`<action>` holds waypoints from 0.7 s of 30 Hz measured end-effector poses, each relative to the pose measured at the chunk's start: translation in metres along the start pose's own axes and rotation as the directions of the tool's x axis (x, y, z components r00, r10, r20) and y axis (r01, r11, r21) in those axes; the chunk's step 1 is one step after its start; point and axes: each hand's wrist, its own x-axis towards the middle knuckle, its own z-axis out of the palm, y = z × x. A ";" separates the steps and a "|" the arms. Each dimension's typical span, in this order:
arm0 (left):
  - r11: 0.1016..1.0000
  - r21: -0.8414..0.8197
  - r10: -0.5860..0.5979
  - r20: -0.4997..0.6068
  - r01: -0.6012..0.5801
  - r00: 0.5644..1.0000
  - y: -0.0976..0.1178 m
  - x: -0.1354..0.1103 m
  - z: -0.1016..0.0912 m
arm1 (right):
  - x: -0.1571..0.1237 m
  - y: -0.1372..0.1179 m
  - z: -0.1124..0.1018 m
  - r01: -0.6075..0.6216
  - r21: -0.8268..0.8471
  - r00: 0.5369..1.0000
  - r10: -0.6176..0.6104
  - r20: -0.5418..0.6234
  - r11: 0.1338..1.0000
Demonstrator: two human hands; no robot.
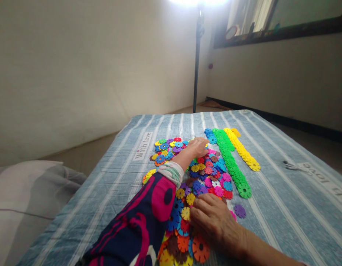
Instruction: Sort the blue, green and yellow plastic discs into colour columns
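Plastic notched discs [201, 181] in many colours lie in a large loose pile on the bed-like surface. My left hand [197, 147], with a patterned sleeve, reaches over the far part of the pile, its fingers bent down among the discs; whatever they hold is hidden. Lower down, my right hand [215, 220] rests on the near right side of the pile with fingers curled inward, and I cannot make out what is in them. To the right lie sorted overlapping rows: green discs [234, 168], yellow discs [242, 149] and a short row of blue discs [211, 136].
A single purple disc [239, 211] sits apart, right of the pile. Striped blue cloth [273, 207] covers the surface. A dark and white cord-like item [296, 167] lies at right. Behind the far edge stands a lamp pole [197, 66]. Pale bedding [29, 207] is at left.
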 end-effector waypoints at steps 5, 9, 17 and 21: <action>0.998 0.022 -0.052 0.034 0.051 0.998 0.003 0.010 0.006 | -0.001 0.001 0.002 0.006 -0.010 1.000 -0.006 -0.019 1.000; 0.997 0.046 -0.065 0.024 0.064 0.998 0.003 0.003 0.007 | -0.002 0.002 0.004 0.010 -0.021 1.000 -0.011 -0.018 1.000; 1.000 0.001 0.009 -0.012 -0.009 1.000 -0.019 -0.031 -0.006 | -0.002 0.002 0.004 0.005 -0.008 1.000 -0.005 -0.008 1.000; 0.999 -0.044 0.016 -0.059 -0.019 0.998 -0.034 -0.047 -0.003 | -0.001 0.001 0.003 0.012 -0.011 1.000 -0.012 0.004 1.000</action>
